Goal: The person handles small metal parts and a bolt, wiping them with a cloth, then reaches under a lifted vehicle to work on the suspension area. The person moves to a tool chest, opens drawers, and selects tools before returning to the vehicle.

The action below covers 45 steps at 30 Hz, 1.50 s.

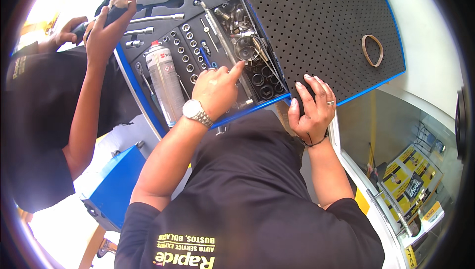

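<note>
My left hand (216,92), with a metal watch on the wrist, hovers over the near part of an open tool drawer (158,8). Its index finger stretches toward a compartment of loose metal parts; the other fingers are partly hidden, and I see nothing held. Beside this hand are rows of sockets (185,58) and a long metal bar (221,34). A grey spray can (165,78) with a red top lies to its left. My right hand (313,105) is open, fingers spread, at the near edge of a black perforated panel (326,26).
An elastic band (372,50) lies on the panel. At the left, another person in a black shirt (49,120) holds a dark object (117,11) above the drawer corner. A blue case (116,185) stands lower left; a glass pane (371,120) lies to the right.
</note>
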Each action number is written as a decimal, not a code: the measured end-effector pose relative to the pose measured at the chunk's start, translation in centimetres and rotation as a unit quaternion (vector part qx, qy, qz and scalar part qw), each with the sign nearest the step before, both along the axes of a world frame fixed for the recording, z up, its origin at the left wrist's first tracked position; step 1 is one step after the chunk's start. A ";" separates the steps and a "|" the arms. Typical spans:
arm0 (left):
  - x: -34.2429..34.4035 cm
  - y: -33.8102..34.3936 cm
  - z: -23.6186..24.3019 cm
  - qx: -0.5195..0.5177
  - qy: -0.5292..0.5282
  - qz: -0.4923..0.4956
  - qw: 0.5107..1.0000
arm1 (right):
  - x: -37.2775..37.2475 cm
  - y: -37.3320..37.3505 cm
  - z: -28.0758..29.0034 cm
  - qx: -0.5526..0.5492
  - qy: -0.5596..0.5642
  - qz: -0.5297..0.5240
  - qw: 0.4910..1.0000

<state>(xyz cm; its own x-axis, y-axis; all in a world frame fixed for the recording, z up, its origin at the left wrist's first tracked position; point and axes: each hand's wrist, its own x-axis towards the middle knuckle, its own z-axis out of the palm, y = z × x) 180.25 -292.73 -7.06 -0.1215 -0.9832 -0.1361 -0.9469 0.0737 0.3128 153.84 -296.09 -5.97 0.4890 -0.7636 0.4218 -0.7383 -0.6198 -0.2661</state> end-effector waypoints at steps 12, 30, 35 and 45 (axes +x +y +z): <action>-0.8 -2.3 -0.7 -0.107 0.018 -0.022 0.994 | -0.1 -0.2 0.3 0.030 0.004 0.015 0.999; -0.9 -0.4 -1.6 -0.099 0.130 -0.061 0.985 | 0.4 -0.3 0.3 0.030 0.036 0.007 0.999; -0.6 -2.1 -1.5 -0.102 0.114 -0.054 0.987 | 0.4 -0.2 0.2 0.027 0.031 0.004 0.999; 1.6 -5.8 -0.6 -0.177 0.056 0.034 0.982 | 0.2 -0.2 -0.2 0.023 0.015 0.001 1.000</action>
<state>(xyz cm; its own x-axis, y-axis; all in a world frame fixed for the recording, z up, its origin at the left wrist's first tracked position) 181.88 -298.48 -7.65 -0.0484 -0.9731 0.2252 -0.9147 0.1338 0.3814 154.00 -296.27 -6.20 0.5031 -0.7806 0.3709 -0.7445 -0.6094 -0.2727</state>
